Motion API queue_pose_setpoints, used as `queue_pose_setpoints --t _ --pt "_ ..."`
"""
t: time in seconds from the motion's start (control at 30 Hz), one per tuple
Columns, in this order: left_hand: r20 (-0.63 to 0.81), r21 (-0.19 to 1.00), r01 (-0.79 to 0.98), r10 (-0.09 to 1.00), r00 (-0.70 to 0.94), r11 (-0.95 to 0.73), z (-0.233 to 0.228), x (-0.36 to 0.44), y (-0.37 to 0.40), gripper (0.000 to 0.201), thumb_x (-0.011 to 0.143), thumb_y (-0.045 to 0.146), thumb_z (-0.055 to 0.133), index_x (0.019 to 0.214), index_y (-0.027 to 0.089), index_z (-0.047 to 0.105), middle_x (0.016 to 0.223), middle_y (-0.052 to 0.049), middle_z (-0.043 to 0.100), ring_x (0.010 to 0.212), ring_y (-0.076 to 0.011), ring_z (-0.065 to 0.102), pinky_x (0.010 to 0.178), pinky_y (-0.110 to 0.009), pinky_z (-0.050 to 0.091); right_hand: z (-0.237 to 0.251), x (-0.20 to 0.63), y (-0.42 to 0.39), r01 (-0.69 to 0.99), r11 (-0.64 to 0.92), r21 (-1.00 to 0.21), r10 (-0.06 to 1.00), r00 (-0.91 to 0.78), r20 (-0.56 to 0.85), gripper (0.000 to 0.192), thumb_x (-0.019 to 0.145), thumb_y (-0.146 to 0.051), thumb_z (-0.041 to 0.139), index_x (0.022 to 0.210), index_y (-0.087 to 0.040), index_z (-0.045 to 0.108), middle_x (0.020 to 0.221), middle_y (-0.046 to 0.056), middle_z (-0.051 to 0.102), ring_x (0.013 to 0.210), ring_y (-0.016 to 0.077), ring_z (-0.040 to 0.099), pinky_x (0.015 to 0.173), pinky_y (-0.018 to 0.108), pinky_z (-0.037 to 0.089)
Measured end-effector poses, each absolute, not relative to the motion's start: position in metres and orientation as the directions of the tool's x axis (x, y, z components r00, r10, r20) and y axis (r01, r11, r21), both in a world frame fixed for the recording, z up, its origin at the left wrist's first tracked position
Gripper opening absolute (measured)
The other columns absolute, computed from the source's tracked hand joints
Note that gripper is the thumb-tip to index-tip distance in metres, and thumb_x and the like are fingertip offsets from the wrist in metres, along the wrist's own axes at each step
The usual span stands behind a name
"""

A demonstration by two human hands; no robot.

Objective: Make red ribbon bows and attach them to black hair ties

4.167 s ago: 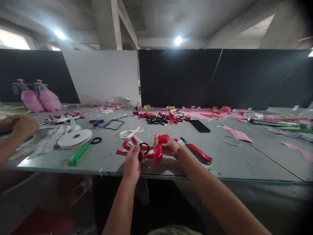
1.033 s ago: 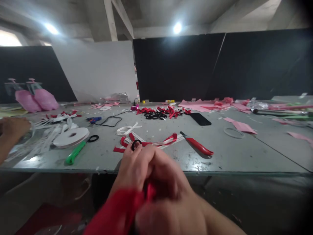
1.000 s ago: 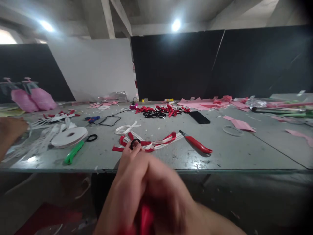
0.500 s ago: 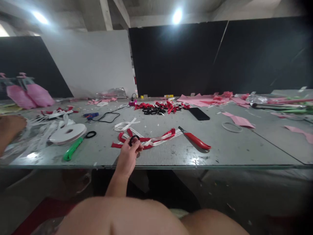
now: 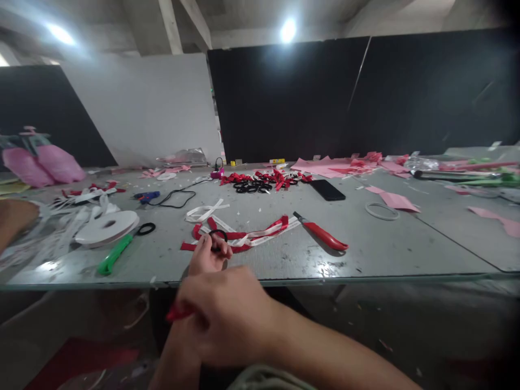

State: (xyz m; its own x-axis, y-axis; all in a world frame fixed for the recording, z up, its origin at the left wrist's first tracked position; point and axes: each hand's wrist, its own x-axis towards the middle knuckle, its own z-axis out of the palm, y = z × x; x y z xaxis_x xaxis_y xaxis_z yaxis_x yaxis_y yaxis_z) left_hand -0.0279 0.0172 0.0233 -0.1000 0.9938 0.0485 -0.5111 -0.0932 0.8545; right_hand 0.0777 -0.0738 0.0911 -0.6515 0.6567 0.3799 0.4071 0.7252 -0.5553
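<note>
Back in view after half a second hidden behind a raised forearm: right hand (image 5: 227,317), close to the camera and below the counter (image 5: 406,249) edge, fingers folded together around a red ribbon (image 5: 176,313) whose tip pokes out at the left. Left hand (image 5: 207,259) unchanged in place at the near counter edge, fingertips pinched on a black hair tie (image 5: 218,235) resting against the loose red and white ribbon strips (image 5: 244,235). Compared with 4.2 s ago, ribbon and tie now apart, ribbon pulled low toward the body, tie kept on the counter; judged a regrip of the ribbon rather than a joining.

Counted on the counter: 1 red-handled cutter (image 5: 323,235) just right of the strips, 1 green-handled scissors (image 5: 117,252) beside 1 white ribbon roll (image 5: 106,227), 1 black phone (image 5: 327,189), 1 pale ring (image 5: 381,210), 1 blue glue gun (image 5: 147,196), 1 pile of finished red bows with black ties (image 5: 264,181), number within too small to tell. 2 pink bottles (image 5: 40,162) at far left. 1 co-worker's hand (image 5: 12,216) at the left edge.
</note>
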Motion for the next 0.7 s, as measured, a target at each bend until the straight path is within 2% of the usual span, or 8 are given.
queue_pose_setpoints --t 0.1,0.2,0.3,0.4,0.53,0.7 --pt "0.036 0.848 -0.524 0.995 -0.094 -0.080 0.025 -0.028 0.010 0.039 0.072 0.052 0.070 0.072 0.021 0.046 0.057 0.004 0.052 0.053 -0.0123 0.052 0.055 -0.026 0.044 0.087 0.103 -0.049 0.507 0.603 -0.615 0.790 -0.482 0.377 0.010 0.075 -0.021 0.058 0.083 -0.023 0.064 0.073 0.003 0.068 0.063 0.0179 0.059 0.056 0.028 0.035" --pt "0.030 0.845 -0.529 0.996 -0.085 -0.070 0.025 -0.026 0.001 0.033 0.072 0.046 0.071 0.075 0.019 0.052 0.063 0.004 0.053 0.052 -0.0091 0.049 0.050 -0.021 0.041 0.071 0.114 -0.032 0.450 0.477 -0.755 0.876 -0.317 0.364 0.015 0.078 -0.020 0.056 0.091 -0.022 0.060 0.075 0.001 0.067 0.065 0.0165 0.059 0.060 0.027 0.038" --pt "0.004 0.845 -0.535 0.999 -0.036 -0.022 0.024 -0.027 -0.003 0.028 0.068 0.038 0.074 0.073 0.017 0.056 0.062 0.004 0.052 0.050 -0.0070 0.047 0.046 -0.018 0.037 0.052 0.116 -0.023 0.364 0.343 -0.866 0.938 -0.173 0.299 0.021 0.083 -0.032 0.057 0.101 -0.021 0.053 0.072 0.001 0.064 0.065 0.0170 0.058 0.059 0.026 0.039" --pt "0.015 0.845 -0.534 1.000 0.003 -0.011 0.022 -0.032 -0.004 0.026 0.066 0.034 0.076 0.075 0.016 0.059 0.066 0.002 0.057 0.056 -0.0087 0.052 0.049 -0.018 0.040 0.038 0.114 -0.019 0.408 0.325 -0.853 0.943 -0.201 0.263 0.029 0.084 -0.043 0.061 0.103 -0.021 0.056 0.068 0.000 0.062 0.061 0.0176 0.056 0.056 0.027 0.037" --pt "0.057 0.834 -0.552 0.996 0.072 -0.008 0.022 -0.035 -0.004 0.025 0.070 0.035 0.073 0.070 0.015 0.057 0.066 0.001 0.054 0.057 -0.0083 0.049 0.047 -0.017 0.038 0.036 0.112 -0.018 0.435 0.415 -0.799 0.909 -0.248 0.336 0.015 0.086 -0.031 0.057 0.095 -0.021 0.064 0.080 0.004 0.068 0.068 0.0180 0.059 0.061 0.027 0.037" --pt "0.047 0.884 -0.467 0.998 0.042 -0.022 0.025 -0.027 -0.006 0.030 0.074 0.044 0.072 0.081 0.018 0.059 0.069 0.002 0.054 0.056 -0.0079 0.048 0.048 -0.017 0.039 0.045 0.112 -0.014 0.453 0.439 -0.776 0.898 -0.240 0.368 0.011 0.084 -0.025 0.056 0.084 -0.019 0.065 0.075 0.004 0.068 0.067 0.0187 0.059 0.060 0.027 0.036"
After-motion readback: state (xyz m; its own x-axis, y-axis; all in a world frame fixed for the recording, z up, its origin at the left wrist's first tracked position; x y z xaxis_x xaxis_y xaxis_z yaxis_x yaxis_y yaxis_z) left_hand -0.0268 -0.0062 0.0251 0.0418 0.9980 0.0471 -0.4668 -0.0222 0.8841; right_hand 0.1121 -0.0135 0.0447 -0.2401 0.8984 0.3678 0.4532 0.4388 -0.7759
